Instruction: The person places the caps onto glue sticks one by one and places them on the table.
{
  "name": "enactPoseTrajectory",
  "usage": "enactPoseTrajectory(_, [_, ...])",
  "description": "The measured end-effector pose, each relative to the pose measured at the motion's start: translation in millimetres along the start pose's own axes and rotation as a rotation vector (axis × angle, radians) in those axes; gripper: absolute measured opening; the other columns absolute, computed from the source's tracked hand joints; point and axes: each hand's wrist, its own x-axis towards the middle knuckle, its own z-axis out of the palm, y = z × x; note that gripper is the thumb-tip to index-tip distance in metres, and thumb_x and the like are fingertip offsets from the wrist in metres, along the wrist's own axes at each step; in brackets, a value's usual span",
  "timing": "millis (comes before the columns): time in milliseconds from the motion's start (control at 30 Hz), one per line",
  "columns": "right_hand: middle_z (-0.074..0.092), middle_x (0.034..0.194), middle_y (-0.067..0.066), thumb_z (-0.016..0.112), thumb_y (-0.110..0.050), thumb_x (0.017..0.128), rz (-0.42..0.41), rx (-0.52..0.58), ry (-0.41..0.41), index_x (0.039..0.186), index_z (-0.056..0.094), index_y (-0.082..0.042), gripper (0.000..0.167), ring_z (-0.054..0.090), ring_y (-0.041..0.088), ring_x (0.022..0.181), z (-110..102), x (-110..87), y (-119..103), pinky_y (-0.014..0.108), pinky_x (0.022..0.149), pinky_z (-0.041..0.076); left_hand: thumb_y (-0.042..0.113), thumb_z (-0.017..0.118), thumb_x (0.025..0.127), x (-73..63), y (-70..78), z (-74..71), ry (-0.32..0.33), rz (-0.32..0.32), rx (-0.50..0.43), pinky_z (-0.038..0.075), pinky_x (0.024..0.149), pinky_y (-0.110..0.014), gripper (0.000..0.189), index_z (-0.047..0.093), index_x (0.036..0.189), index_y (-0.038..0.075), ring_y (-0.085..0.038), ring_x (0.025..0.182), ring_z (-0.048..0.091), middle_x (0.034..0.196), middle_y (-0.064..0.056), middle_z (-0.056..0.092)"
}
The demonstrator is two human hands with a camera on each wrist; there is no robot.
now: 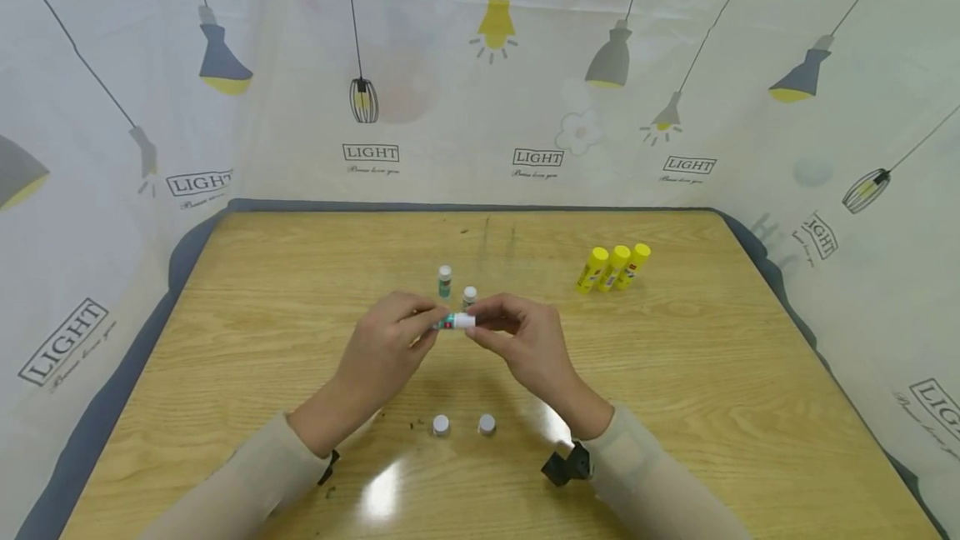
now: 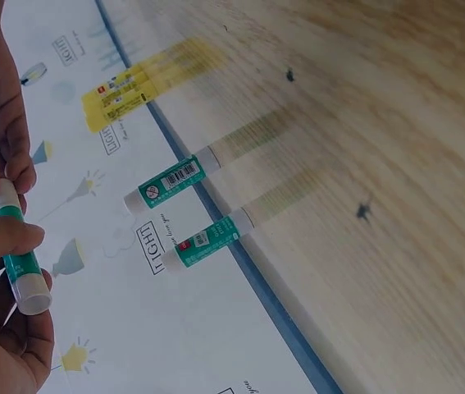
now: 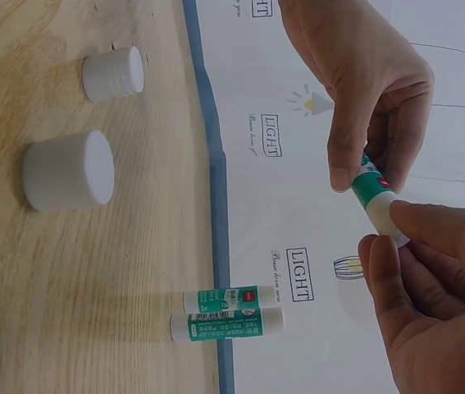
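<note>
A small green-and-white glue stick (image 1: 448, 322) is held level between both hands above the middle of the table. My left hand (image 1: 387, 344) pinches its green body with thumb and fingers. The fingertips of my right hand (image 1: 528, 344) grip the white end. In the left wrist view the glue stick (image 2: 22, 261) shows a clear, hollow-looking end beside the left fingers. Just beyond the hands stand two more green glue sticks (image 1: 446, 282), the nearer one partly hidden by the right hand. Nearer to me, two white caps (image 3: 70, 171) sit apart on the tabletop.
Three yellow glue sticks (image 1: 614, 268) stand in a slanting row at the back right of the wooden table (image 1: 262, 290). A lamp-patterned cloth (image 1: 450, 123) surrounds its back and sides. Small dark specks (image 2: 363, 211) mark the tabletop.
</note>
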Motion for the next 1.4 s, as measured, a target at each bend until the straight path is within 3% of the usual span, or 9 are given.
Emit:
enactPoseTrajectory(533, [0.077,0.098,0.006,0.08,-0.007,0.087,0.007,0.038,0.012,0.1,0.078,-0.009,0.014,0.075,0.019,0.086,1,-1.8,-5,0.031,0.076,0.064,-0.002,0.088,0.075,0.9,2.0,1.6,0.053,0.003,-0.049,0.06,0.071,-0.026,0.022,0.081,0.095,0.005,-0.017,0.083,0.068,0.092,-0.004,0.073])
enactPoseTrajectory(1033, [0.077,0.095,0.005,0.081,0.0,0.083,0.057,0.014,0.1,0.093,0.078,-0.007,0.012,0.074,0.017,0.086,3,-2.8,-5,0.029,0.075,0.063,0.002,0.089,0.075,6.6,11.5,4.2,0.082,0.007,-0.033,0.054,0.059,-0.021,0.015,0.082,0.087,0.006,-0.013,0.073,0.065,0.083,-0.001,0.072])
enactPoseTrajectory(1400, [0.077,0.098,0.001,0.081,-0.01,0.087,0.036,-0.02,0.048,0.097,0.078,-0.011,0.011,0.074,0.015,0.086,1,-3.2,-3,0.03,0.076,0.063,0.006,0.089,0.075,4.2,8.6,6.5,0.047,-0.005,-0.051,0.054,0.059,-0.02,0.018,0.081,0.091,0.006,-0.012,0.073,0.063,0.085,-0.001,0.071])
